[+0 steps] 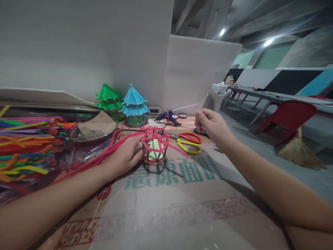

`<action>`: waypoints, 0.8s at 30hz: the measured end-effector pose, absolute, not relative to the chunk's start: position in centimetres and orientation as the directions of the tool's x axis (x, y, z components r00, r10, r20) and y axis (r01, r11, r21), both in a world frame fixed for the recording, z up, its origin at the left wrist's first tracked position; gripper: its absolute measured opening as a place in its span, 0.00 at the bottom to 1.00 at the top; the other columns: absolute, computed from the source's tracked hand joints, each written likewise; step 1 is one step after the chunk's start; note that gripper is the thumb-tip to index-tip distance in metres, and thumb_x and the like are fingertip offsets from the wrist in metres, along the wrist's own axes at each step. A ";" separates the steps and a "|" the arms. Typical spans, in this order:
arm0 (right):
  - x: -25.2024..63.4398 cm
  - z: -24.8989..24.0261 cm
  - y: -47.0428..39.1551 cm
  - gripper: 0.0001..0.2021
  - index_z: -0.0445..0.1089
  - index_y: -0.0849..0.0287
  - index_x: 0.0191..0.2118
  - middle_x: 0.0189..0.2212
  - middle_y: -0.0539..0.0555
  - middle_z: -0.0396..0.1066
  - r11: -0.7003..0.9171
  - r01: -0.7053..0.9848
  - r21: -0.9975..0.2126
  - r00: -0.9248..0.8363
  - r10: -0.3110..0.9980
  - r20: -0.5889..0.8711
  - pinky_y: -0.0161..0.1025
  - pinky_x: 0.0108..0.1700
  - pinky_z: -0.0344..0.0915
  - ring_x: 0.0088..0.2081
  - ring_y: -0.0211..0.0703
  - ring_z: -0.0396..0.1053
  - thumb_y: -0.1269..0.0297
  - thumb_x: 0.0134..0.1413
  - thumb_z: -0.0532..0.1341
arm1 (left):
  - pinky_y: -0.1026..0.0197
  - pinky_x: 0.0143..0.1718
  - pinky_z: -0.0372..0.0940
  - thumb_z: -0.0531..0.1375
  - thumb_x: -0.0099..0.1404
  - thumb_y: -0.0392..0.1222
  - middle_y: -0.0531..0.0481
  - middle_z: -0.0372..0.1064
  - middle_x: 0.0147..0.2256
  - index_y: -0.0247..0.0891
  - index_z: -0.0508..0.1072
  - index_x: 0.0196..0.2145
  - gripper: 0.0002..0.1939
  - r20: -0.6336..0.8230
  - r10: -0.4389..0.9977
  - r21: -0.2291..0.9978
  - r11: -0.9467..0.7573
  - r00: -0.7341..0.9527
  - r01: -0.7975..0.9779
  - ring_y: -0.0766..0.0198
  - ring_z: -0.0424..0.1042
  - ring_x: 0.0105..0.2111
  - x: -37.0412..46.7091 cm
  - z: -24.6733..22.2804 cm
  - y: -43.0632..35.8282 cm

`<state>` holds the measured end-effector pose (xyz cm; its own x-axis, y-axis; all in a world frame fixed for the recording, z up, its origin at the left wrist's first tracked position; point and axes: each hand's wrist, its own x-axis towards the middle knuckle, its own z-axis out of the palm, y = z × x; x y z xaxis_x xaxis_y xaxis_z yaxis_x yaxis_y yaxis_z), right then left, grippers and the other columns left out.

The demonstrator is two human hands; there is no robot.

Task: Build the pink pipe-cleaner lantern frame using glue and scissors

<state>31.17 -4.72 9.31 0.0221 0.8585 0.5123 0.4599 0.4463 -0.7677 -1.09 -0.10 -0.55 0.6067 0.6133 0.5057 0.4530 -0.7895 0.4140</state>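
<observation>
A small lantern-like frame (155,147) of pink and dark strips, with pale green inside, stands on the printed cardboard (166,208). My left hand (128,152) is closed around its left side, with the fingertips partly hidden behind it. Long pink strips (104,155) run beneath and beside that hand. A loose pink strip end sticks out to the right of the frame. My right hand (208,122) is raised at the right with its fingers curled together; whatever they pinch, if anything, is too small to make out. Scissors (191,142) with red and yellow handles lie between the frame and my right hand.
Colourful strips (23,149) lie at the left beside a bowl (93,130) with brown paper. Behind stand green (108,97) and blue (134,104) roofed models, a blue glue gun (169,117) and a clear container (215,97). A red chair (291,118) and broom are at right.
</observation>
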 end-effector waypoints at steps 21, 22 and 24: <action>27.0 1.5 -6.6 0.18 0.67 0.49 0.60 0.48 0.58 0.76 0.830 0.486 -0.272 -0.398 0.488 0.777 0.49 0.48 0.73 0.45 0.50 0.74 0.60 0.67 0.63 | 0.41 0.61 0.65 0.55 0.73 0.44 0.40 0.73 0.55 0.40 0.66 0.62 0.22 0.527 0.600 0.414 -0.800 0.602 0.434 0.46 0.71 0.58 -1.0 -0.7 0.2; 27.0 1.5 -6.8 0.18 0.67 0.49 0.60 0.47 0.58 0.76 0.836 0.483 -0.260 -0.387 0.470 0.793 0.49 0.47 0.73 0.44 0.50 0.74 0.60 0.67 0.62 | 0.41 0.62 0.65 0.55 0.73 0.44 0.39 0.72 0.57 0.41 0.65 0.63 0.22 0.530 0.592 0.406 -0.805 0.607 0.431 0.46 0.70 0.59 -1.1 -0.7 0.1; 26.9 1.7 -7.0 0.17 0.67 0.49 0.59 0.44 0.57 0.77 0.847 0.481 -0.227 -0.383 0.436 0.814 0.49 0.46 0.72 0.43 0.50 0.74 0.62 0.66 0.62 | 0.41 0.62 0.64 0.56 0.72 0.44 0.39 0.70 0.60 0.40 0.64 0.64 0.24 0.540 0.577 0.390 -0.817 0.612 0.425 0.45 0.69 0.60 -1.2 -0.8 0.0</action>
